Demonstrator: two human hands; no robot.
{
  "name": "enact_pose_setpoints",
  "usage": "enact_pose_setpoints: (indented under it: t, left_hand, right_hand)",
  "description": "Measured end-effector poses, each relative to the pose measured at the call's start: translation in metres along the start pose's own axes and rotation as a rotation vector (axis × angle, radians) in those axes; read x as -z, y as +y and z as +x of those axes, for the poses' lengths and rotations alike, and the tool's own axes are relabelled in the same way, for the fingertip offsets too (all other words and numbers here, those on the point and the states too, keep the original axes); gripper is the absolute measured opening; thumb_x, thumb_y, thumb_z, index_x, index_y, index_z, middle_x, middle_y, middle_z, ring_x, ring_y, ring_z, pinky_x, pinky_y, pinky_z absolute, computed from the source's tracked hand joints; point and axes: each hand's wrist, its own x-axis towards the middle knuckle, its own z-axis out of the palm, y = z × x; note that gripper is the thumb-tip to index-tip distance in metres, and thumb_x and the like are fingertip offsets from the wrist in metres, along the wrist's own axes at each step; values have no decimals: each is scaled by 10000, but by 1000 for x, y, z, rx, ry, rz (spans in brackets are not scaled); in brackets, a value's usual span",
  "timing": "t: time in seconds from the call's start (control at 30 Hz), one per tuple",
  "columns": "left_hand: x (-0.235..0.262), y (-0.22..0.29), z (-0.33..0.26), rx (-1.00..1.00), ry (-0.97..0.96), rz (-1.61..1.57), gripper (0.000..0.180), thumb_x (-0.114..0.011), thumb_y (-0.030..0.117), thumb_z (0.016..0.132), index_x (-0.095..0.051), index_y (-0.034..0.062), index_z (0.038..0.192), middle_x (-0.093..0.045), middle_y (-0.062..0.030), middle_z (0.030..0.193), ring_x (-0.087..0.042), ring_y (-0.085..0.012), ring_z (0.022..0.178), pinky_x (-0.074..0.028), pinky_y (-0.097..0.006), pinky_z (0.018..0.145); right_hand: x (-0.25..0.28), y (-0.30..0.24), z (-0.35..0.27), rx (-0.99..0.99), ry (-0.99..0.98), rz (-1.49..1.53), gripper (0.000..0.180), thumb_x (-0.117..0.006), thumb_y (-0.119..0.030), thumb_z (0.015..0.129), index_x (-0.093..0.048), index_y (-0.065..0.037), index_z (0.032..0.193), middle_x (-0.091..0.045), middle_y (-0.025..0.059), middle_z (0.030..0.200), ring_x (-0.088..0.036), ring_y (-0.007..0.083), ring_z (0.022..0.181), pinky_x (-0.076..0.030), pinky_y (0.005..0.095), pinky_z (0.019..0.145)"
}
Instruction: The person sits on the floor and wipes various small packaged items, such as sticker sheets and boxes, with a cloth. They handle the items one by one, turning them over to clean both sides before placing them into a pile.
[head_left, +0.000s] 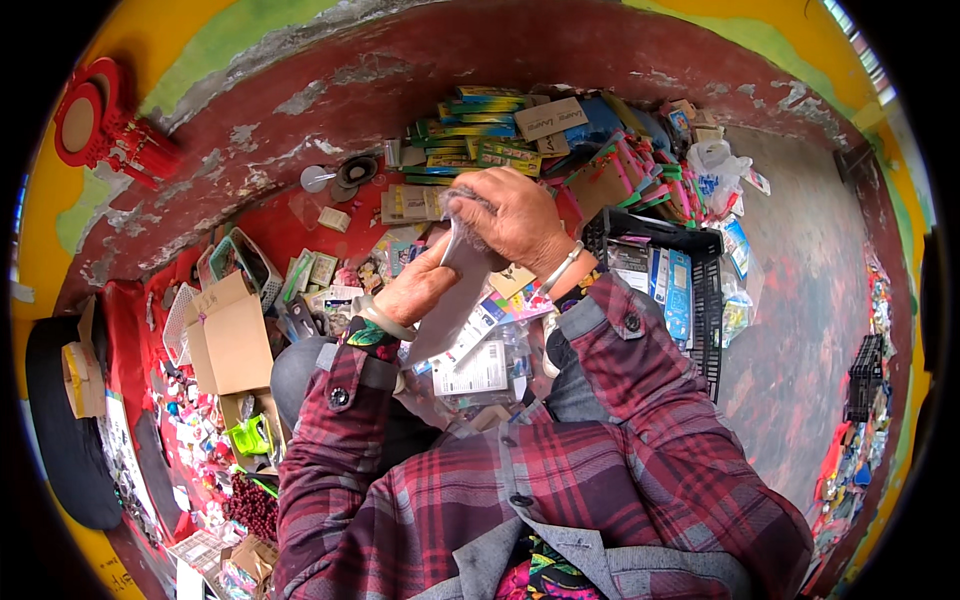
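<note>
Up in front of my chest, both hands are closed on a thin, flat grey piece (449, 312); I cannot tell whether it is cloth, card or a plastic bag. My right hand (515, 220) grips its crumpled upper end. Lower down, my left hand (412, 290) pinches its edge, and the flat part hangs below the fingers. Beneath it, between my knees, lie clear plastic packets and a white printed card (472, 368). My palms and part of the piece's top are hidden by the fingers.
A black plastic crate (708, 325) with blue packages stands on the right. Yellow-green boxes (485, 130) are stacked against the wall ahead. On the left are an open cardboard box (228, 340), a white basket (258, 262) and scattered small goods. Grey floor (790, 300) stretches beyond the crate.
</note>
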Motion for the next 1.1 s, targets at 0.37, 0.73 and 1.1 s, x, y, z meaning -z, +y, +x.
enact_pose_setpoints:
  t: [0.37,0.73,1.1]
  left_hand:
    - [17,23,-6,-3,242,-577,430,-501,173,875,-442,2,1265,-565,-131,1163,-574,-256,1020,-471,-404,869]
    - [9,11,13,-209,188,-969,484,-382,389,962,-406,60,1316,-504,-123,1280,-503,-275,1152,-388,-435,991]
    - [21,21,5,-299,253,-1007,513,-396,401,949,-403,36,1311,-515,-154,1254,-532,-298,1104,-418,-434,963]
  right_hand:
    - [7,28,3,-284,464,200,238,-562,-256,902,-613,-42,992,-638,142,868,-610,310,789,-478,353,691]
    - [-60,-3,-18,98,-51,112,402,-469,-289,940,-498,-76,1279,-429,144,1368,-308,300,1332,-281,376,1055]
    - [-64,-26,-25,192,13,-89,427,-509,-276,897,-499,-61,1266,-441,179,1340,-363,330,1288,-275,417,1054]
